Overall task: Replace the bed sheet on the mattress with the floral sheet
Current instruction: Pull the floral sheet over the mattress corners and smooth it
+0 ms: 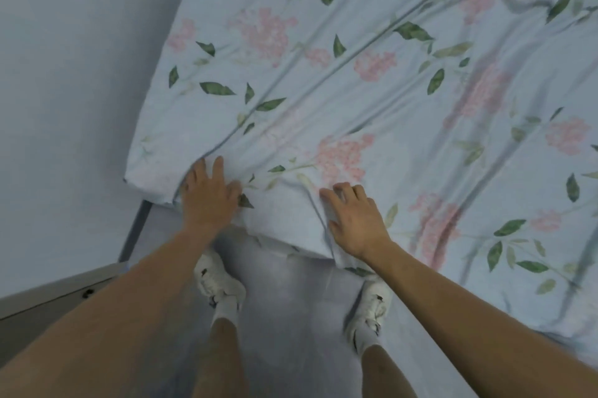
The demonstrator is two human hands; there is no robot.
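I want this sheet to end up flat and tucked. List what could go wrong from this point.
1. Long diagonal creases run across the floral sheet; tucking now would probably lock them in.
2. The left hand and right hand both work the near edge, so pulling there may drag the sheet off the far sides, which are out of view.
3. Loose fabric hangs by the shoes; stepping on it could tug the sheet askew.
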